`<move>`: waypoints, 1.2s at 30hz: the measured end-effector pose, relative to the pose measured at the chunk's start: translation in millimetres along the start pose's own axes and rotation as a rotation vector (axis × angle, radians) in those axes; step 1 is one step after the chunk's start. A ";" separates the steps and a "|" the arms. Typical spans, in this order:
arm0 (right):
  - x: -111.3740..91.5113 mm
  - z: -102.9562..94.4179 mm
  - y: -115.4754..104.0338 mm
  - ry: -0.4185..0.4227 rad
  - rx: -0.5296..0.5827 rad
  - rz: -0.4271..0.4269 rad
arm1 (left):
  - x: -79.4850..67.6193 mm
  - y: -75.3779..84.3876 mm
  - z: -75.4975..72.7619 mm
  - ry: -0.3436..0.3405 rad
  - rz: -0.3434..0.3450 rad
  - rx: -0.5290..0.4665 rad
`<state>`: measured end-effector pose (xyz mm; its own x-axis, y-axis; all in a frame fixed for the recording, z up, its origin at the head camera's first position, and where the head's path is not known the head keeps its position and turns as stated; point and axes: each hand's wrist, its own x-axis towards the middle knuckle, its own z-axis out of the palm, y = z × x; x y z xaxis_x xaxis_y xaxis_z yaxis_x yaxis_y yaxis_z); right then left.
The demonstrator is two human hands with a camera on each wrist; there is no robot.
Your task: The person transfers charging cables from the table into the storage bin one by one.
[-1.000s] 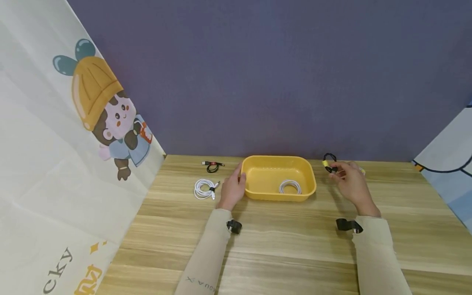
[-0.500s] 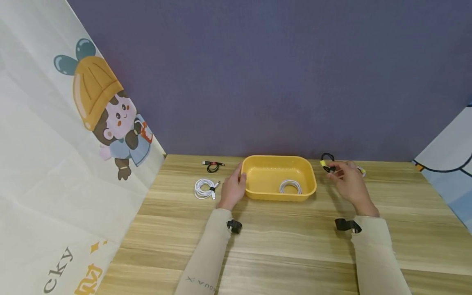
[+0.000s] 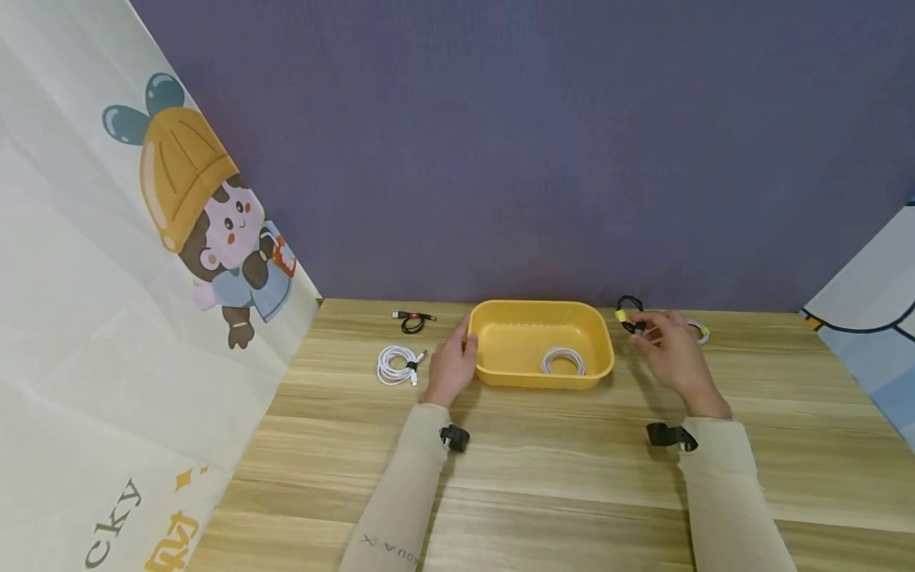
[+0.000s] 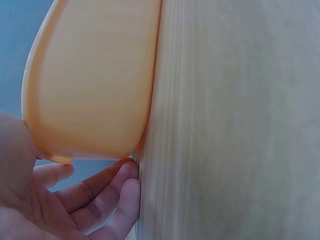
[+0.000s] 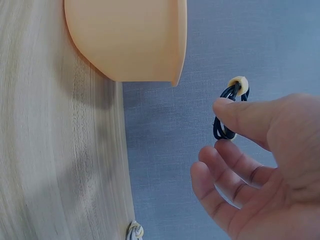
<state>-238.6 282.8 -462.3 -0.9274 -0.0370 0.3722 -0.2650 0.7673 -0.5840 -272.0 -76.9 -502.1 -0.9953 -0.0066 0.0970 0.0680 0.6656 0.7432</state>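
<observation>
A yellow plastic tray (image 3: 539, 381) stands on the table, a coiled white cable (image 3: 563, 352) inside it toward the near right. At its left end, my left hand (image 3: 452, 365) holds the tray, thumb at the rim and curled fingers (image 4: 131, 192) against the outer end wall. To the right of the tray, my right hand (image 3: 675, 357) pinches a coiled black cable (image 5: 227, 112) bound with a yellow tie (image 5: 240, 85). The right wrist view has this coil between thumb and fingertips, raised above the tabletop.
Left of the tray lie a small black USB cable (image 3: 412, 322) with a red tie and a coiled white cable (image 3: 395, 366) with a black tie. Another white coil (image 3: 702, 332) is partly hidden behind my right hand. A dark blue partition (image 3: 543, 159) closes off the table's back.
My right hand has drifted slightly left toward the tray with the black cable, uncovering more of the white coil behind it. My left hand and the tray have stayed put.
</observation>
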 end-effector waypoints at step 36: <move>95.7 4.1 40.2 -0.103 0.068 -0.138 | 51.1 25.7 33.3 0.104 -0.116 -0.003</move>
<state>-339.1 307.5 -453.1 -0.9021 -0.2069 0.3787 -0.4058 0.7052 -0.5814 -323.3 -35.2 -500.1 -0.9840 -0.1604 0.0779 -0.0468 0.6536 0.7554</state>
